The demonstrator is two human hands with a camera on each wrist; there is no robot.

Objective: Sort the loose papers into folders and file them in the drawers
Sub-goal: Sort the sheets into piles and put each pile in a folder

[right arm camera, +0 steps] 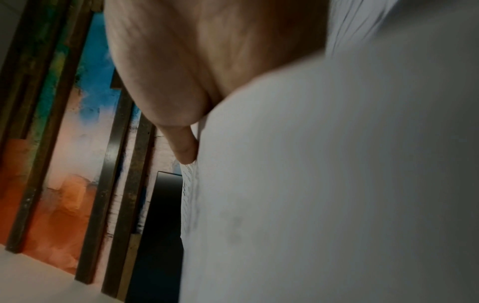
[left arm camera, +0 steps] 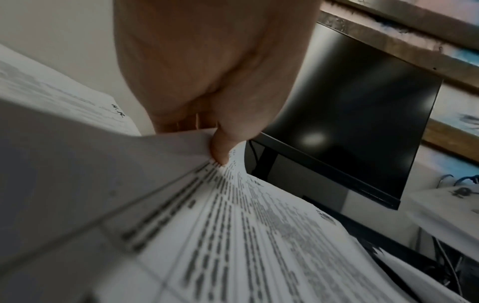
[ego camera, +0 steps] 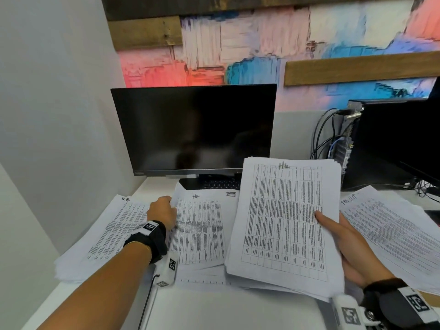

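Observation:
Printed table sheets lie across the white desk (ego camera: 214,310). My right hand (ego camera: 342,239) holds a thick stack of papers (ego camera: 283,217) tilted up off the desk, thumb on its top sheet, fingers hidden beneath; in the right wrist view the stack (right arm camera: 337,184) fills the right side beside my right hand (right arm camera: 186,147). My left hand (ego camera: 164,208) pinches the upper left corner of the middle pile's top sheet (ego camera: 200,229). The left wrist view shows my left hand (left arm camera: 217,147) pinching that lifted sheet (left arm camera: 233,235). Another pile marked "H.R." (ego camera: 112,229) lies under my left forearm.
A dark monitor (ego camera: 195,129) stands at the back of the desk with a keyboard (ego camera: 221,184) under it. A black computer case (ego camera: 385,144) with cables stands at the right. More papers (ego camera: 392,232) lie at the right. A white wall (ego camera: 47,115) borders the left.

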